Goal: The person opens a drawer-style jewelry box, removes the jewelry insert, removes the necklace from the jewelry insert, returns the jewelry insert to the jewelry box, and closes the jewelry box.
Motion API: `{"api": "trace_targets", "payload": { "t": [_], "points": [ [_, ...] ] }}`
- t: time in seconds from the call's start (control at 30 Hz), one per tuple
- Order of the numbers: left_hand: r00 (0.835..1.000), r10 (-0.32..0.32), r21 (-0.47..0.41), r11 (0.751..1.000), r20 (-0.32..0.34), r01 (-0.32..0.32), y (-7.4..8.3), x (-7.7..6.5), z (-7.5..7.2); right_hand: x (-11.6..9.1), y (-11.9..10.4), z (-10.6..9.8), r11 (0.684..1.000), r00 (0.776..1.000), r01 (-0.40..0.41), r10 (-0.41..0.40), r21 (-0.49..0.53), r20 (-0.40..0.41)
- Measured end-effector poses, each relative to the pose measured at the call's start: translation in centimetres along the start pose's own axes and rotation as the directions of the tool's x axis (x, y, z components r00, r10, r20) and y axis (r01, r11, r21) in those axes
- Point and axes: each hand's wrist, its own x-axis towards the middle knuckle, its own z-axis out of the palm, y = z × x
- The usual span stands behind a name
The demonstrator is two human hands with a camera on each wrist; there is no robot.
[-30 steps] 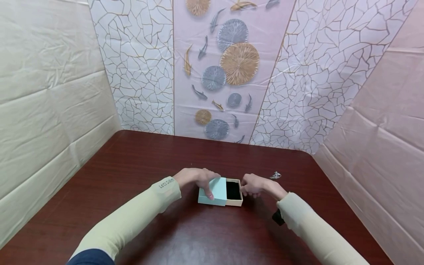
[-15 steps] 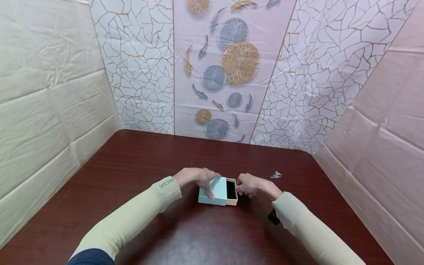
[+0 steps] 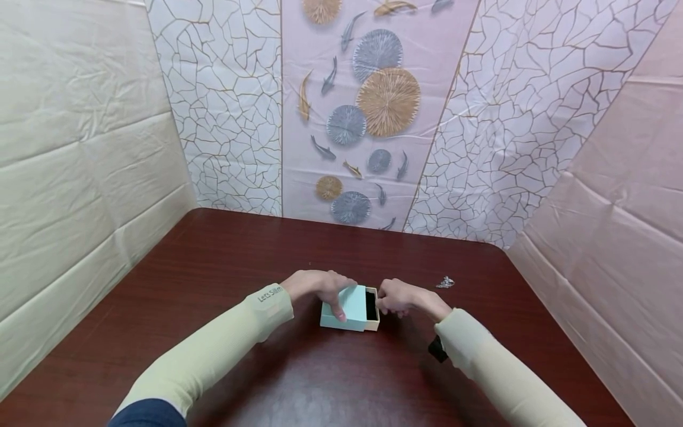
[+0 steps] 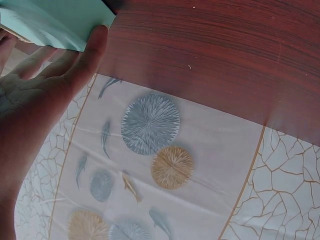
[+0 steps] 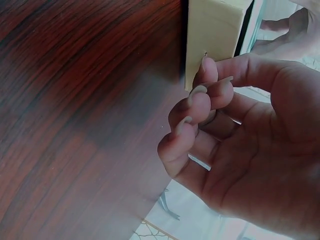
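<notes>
A light blue slide box (image 3: 344,308) lies on the table, its cream drawer (image 3: 372,325) partly out to the right with black lining inside. My left hand (image 3: 322,290) grips the blue sleeve across its width, thumb on the near side and fingers at the far side. In the left wrist view, fingers hold the blue sleeve (image 4: 60,22). Against the drawer's right end wall rests my right hand (image 3: 397,296), its fingers curled. The right wrist view shows fingertips of the right hand (image 5: 250,135) touching the cream end wall (image 5: 215,32), with nothing visible in the grasp.
A small silvery, chain-like piece (image 3: 445,283) lies on the dark red-brown table (image 3: 256,243), right of the box and farther back. Patterned cloth (image 3: 349,130) hangs behind the table, with pale cloth walls on both sides.
My right hand has moved left, and the drawer has slid farther into the blue sleeve, so less black lining shows. My left hand has kept its grip in place.
</notes>
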Motion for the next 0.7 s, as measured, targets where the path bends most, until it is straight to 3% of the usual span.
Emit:
{"api": "trace_targets", "payload": {
  "t": [0.7],
  "points": [
    [1.000,-0.003,-0.003,1.000,0.008,0.003,-0.09,0.08,-0.03,0.79,-1.01,0.36,1.000,1.000,-0.018,0.018,0.024,0.000]
  ]
}}
